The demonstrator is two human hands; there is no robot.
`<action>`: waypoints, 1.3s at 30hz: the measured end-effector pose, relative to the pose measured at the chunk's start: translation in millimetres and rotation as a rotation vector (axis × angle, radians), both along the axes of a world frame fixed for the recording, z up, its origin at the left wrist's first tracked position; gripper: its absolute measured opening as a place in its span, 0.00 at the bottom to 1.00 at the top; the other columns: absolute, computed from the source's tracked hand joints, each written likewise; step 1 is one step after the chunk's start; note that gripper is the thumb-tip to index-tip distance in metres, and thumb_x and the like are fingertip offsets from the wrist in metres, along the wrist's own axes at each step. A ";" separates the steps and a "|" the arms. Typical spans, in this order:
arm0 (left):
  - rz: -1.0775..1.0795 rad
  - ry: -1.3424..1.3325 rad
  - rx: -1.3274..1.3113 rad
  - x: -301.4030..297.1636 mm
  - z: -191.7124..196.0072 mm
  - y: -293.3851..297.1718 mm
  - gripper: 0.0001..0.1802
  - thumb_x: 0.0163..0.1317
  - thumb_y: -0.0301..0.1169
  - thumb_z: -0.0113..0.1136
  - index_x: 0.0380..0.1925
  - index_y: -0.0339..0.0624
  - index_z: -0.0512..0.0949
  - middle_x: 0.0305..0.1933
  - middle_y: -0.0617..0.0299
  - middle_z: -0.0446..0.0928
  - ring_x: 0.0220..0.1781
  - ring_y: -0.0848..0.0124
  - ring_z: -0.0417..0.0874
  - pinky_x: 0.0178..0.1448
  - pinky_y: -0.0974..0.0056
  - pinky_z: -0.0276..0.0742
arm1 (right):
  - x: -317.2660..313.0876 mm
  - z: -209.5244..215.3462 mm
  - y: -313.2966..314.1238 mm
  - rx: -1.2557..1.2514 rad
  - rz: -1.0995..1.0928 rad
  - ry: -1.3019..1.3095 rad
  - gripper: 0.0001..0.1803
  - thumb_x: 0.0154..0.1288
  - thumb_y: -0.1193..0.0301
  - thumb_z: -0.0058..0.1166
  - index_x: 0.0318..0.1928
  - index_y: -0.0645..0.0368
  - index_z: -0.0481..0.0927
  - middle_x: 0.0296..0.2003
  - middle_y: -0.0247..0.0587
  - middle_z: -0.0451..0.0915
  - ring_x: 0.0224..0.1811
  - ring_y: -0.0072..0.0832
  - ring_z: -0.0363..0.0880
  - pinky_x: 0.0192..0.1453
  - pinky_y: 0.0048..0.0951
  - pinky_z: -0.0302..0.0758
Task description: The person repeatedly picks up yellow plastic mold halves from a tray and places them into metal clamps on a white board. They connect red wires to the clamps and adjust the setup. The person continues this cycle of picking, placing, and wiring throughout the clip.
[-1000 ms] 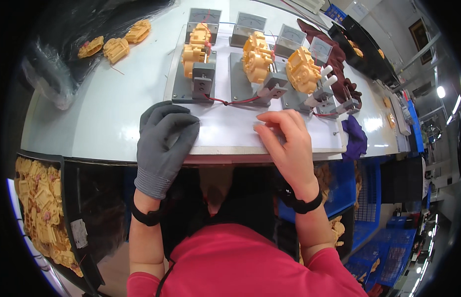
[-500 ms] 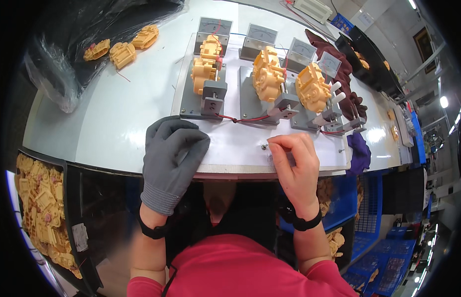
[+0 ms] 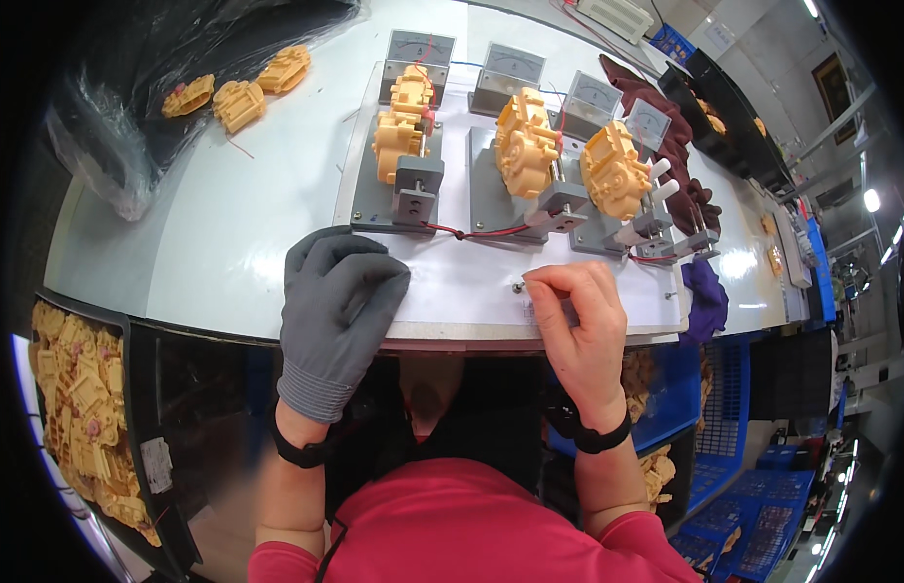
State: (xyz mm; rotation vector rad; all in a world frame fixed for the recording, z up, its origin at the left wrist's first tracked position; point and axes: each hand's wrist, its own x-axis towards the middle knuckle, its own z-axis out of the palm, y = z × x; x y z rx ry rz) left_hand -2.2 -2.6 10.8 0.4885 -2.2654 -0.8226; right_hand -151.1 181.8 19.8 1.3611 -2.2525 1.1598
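Observation:
My left hand, in a grey knit glove, rests at the table's front edge with fingers curled and thumb tip against them; nothing shows in its grip. Bare, my right hand has thumb and forefinger pinched together beside a small metal screw on the white board. No object is visible between those fingertips. Beyond the hands, grey fixtures hold yellow plastic gear housings: one stack at left, a middle housing and a right housing. Red and black wires link the fixtures.
Analog panel meters stand behind the fixtures. Three loose yellow housings lie at far left by black plastic film. A purple cloth hangs at the right edge. A bin of yellow parts sits below left, blue crates below right.

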 end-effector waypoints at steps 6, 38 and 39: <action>0.017 0.046 0.013 -2.3 -3.5 0.1 0.06 0.56 0.30 0.68 0.33 0.45 0.84 0.41 0.60 0.80 0.55 0.57 0.74 0.59 0.55 0.69 | -0.5 0.4 -0.3 0.002 0.006 0.007 0.04 0.61 0.75 0.63 0.36 0.56 0.82 0.31 0.34 0.79 0.35 0.33 0.74 0.43 0.33 0.68; 0.077 0.013 0.035 -3.0 -4.5 1.5 0.06 0.56 0.31 0.67 0.34 0.44 0.83 0.41 0.59 0.80 0.54 0.56 0.74 0.60 0.55 0.67 | 1.9 7.9 0.9 0.161 0.002 -0.138 0.09 0.59 0.79 0.63 0.41 0.59 0.83 0.34 0.39 0.79 0.39 0.35 0.76 0.44 0.32 0.72; 0.077 0.015 0.042 -3.1 -4.4 1.7 0.06 0.56 0.31 0.67 0.34 0.44 0.83 0.41 0.59 0.80 0.54 0.56 0.74 0.60 0.55 0.67 | 2.0 7.9 1.2 0.166 -0.004 -0.135 0.09 0.59 0.79 0.63 0.41 0.59 0.83 0.34 0.39 0.78 0.39 0.35 0.76 0.44 0.32 0.72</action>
